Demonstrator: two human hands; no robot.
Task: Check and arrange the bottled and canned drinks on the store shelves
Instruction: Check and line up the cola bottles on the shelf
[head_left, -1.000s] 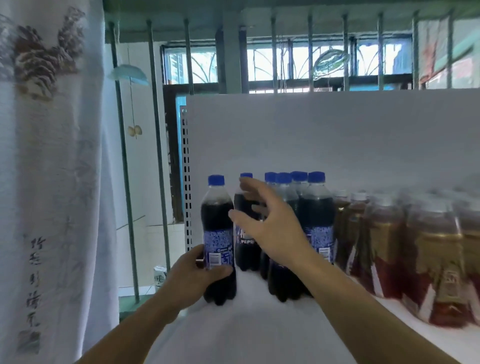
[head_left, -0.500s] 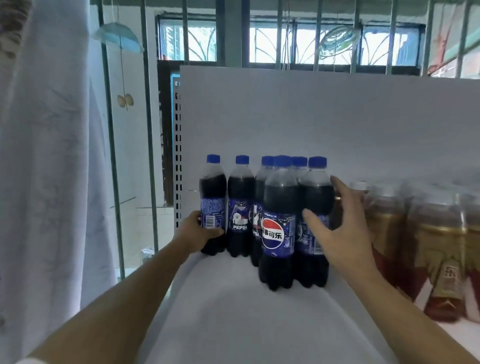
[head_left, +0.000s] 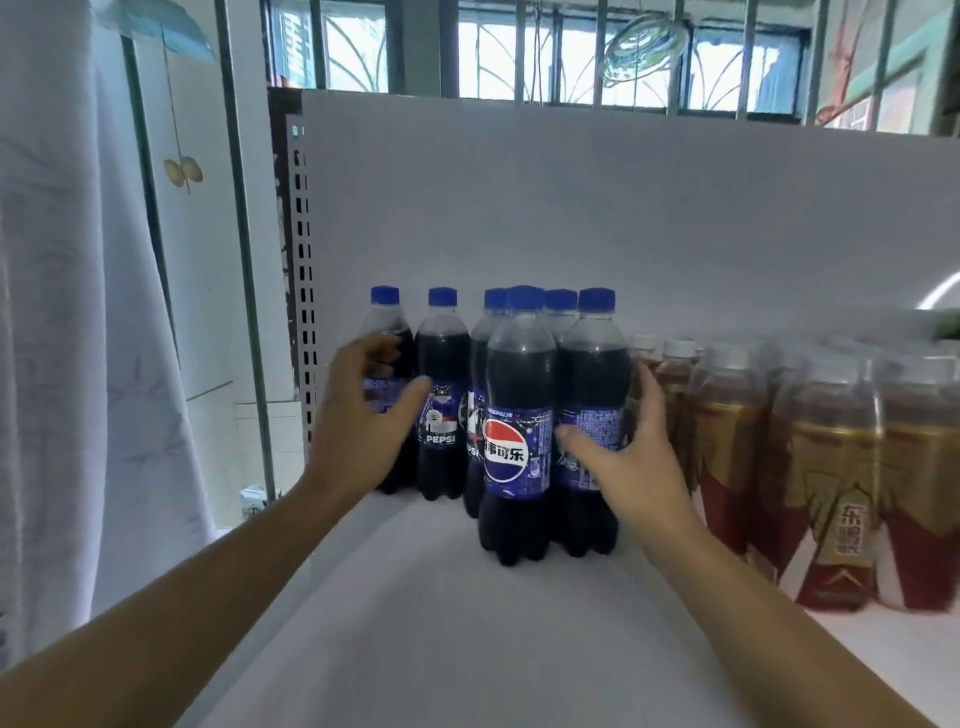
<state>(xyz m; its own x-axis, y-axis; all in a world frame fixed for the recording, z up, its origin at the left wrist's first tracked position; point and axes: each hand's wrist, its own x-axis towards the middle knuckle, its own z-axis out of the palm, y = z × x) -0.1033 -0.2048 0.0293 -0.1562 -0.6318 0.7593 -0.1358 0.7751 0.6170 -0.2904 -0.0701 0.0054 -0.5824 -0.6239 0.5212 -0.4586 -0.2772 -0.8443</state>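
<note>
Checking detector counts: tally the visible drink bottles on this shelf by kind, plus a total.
dark cola plastic bottles with blue caps: 6
amber drink plastic bottles with white caps and gold-red labels: at least 5; the row is blurred and runs off frame
Total: at least 11

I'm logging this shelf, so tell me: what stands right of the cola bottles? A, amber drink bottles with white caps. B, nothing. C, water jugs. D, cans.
A: amber bottles with white caps stand in rows just right of the cola bottles on the shelf.
</note>
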